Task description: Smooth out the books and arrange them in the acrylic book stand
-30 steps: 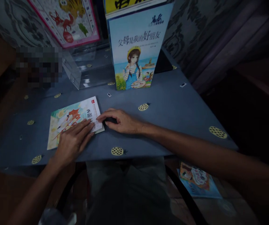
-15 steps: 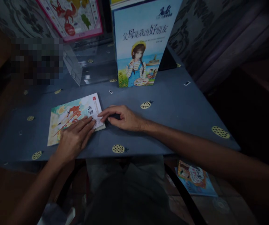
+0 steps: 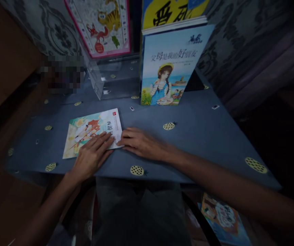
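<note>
A thin picture book (image 3: 81, 131) with a painted cover lies closed on the blue tablecloth, its top edge turned a little to the left. Across the lower middle of its cover rests my left hand (image 3: 93, 153), flat with the fingers stretched out. My right hand (image 3: 140, 143) is at the book's lower right edge, its fingers curled together and pinching that edge. The thumb's exact hold is partly hidden. Part of the cover title is under my left fingers.
Several books stand upright at the back, a light-blue one (image 3: 168, 73) in front. Left of them are a clear plastic stand (image 3: 98, 82) and a pink-framed animal picture (image 3: 106, 30). Below the table's right side lies another colourful book (image 3: 225, 215).
The view has shifted, so everything appears lower and further right. My right fingers have closed together at the book's edge. My left hand stays flat on the cover.
</note>
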Demonstrator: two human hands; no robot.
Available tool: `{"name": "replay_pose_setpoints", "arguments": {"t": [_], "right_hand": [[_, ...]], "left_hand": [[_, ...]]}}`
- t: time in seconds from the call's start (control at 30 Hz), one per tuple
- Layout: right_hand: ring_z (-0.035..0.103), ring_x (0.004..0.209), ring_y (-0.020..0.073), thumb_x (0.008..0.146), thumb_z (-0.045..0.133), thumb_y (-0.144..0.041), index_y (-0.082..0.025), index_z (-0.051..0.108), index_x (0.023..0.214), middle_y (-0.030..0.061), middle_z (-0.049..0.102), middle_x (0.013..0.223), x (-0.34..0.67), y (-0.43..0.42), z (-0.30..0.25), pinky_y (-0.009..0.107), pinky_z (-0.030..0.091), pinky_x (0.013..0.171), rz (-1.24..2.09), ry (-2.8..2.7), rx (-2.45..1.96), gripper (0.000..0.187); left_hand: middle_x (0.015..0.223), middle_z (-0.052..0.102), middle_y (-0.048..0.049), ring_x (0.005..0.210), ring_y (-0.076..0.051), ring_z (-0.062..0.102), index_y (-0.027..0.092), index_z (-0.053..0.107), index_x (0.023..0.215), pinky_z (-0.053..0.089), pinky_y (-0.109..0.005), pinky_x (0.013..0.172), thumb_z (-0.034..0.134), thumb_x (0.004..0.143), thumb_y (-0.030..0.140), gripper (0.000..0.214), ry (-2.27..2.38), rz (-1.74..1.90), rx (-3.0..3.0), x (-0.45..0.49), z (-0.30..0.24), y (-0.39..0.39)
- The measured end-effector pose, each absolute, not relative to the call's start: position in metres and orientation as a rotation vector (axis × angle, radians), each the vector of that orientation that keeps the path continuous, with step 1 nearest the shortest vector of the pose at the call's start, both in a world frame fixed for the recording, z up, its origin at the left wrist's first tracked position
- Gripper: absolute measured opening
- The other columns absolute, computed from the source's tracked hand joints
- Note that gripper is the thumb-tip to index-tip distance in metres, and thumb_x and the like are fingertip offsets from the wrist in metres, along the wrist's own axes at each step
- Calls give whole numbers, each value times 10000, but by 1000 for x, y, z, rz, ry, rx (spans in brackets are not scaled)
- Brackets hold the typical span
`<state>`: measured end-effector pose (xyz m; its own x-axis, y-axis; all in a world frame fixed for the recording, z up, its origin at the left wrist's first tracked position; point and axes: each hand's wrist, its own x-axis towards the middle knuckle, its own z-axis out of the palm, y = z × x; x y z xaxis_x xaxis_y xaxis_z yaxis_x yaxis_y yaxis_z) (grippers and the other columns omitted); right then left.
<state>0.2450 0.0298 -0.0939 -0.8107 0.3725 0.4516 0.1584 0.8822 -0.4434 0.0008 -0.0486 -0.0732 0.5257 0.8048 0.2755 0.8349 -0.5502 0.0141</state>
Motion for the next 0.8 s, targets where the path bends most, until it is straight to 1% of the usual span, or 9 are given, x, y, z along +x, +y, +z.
{"name": "replay_pose_setpoints", "arguments": {"t": [0.07, 0.13, 0.27, 0.37, 0.5, 0.67, 0.73, 0.8], "right_hand": [[597, 931, 213, 1020, 536, -147, -189, 733, 1097, 81, 686, 988, 247, 32, -92, 374, 489, 881, 395, -2553, -397, 215], [592, 921, 217, 1010, 520, -95, -176, 730, 1127, 91, 699, 1012, 250, 39, -91, 369, 467, 858, 287, -2583, -428, 254], [591, 958, 235, 981, 518, -32, -172, 721, 1212, 104, 728, 1082, 250, 66, -92, 372, 415, 846, 137, -2635, -499, 338], [581, 971, 245, 987, 516, -48, -184, 733, 1202, 101, 742, 1081, 243, 88, -95, 379, 384, 849, 70, -2659, -516, 335], [575, 978, 239, 999, 514, -74, -206, 758, 1150, 95, 753, 1098, 235, 111, -98, 375, 362, 847, 38, -2626, -605, 315], [565, 956, 257, 1015, 500, -140, -223, 762, 1151, 91, 764, 1004, 229, 132, -98, 398, 381, 883, -56, -2630, -799, 307], [569, 985, 276, 1001, 490, -126, -216, 754, 1178, 105, 764, 1044, 227, 134, -98, 416, 401, 893, -56, -2617, -888, 330], [566, 1076, 302, 984, 478, -107, -202, 733, 1231, 130, 742, 1176, 226, 128, -100, 444, 418, 917, -33, -2567, -964, 368]], "left_hand": [[1426, 663, -115, 1334, -285, 619, 233, 624, 1395, 480, -535, 1142, 431, 1061, 411, 425, -1444, -340, -2616, -13, -71, -52], [1463, 631, -129, 1372, -320, 582, 247, 585, 1438, 448, -589, 1144, 438, 1053, 445, 457, -1505, -304, -2551, -32, -69, -59], [1566, 522, -152, 1459, -375, 475, 266, 422, 1566, 425, -636, 1135, 490, 1011, 535, 620, -1616, -223, -2498, -63, -64, -77], [1624, 446, -143, 1525, -376, 373, 282, 346, 1598, 365, -668, 1169, 491, 1017, 479, 630, -1664, -188, -2533, -65, -68, -89], [1645, 406, -160, 1564, -376, 288, 259, 357, 1577, 293, -710, 1187, 461, 1035, 412, 573, -1754, -298, -2491, -46, -81, -90], [1603, 456, -195, 1543, -415, 316, 222, 456, 1504, 285, -749, 1157, 485, 1032, 400, 506, -1871, -458, -2348, -12, -94, -73], [1597, 458, -206, 1536, -437, 319, 212, 476, 1492, 281, -761, 1147, 503, 1026, 414, 508, -1911, -484, -2319, -3, -95, -68], [1599, 452, -210, 1539, -451, 302, 214, 476, 1491, 263, -774, 1147, 526, 1015, 455, 536, -1938, -494, -2331, 0, -92, -67]]}}
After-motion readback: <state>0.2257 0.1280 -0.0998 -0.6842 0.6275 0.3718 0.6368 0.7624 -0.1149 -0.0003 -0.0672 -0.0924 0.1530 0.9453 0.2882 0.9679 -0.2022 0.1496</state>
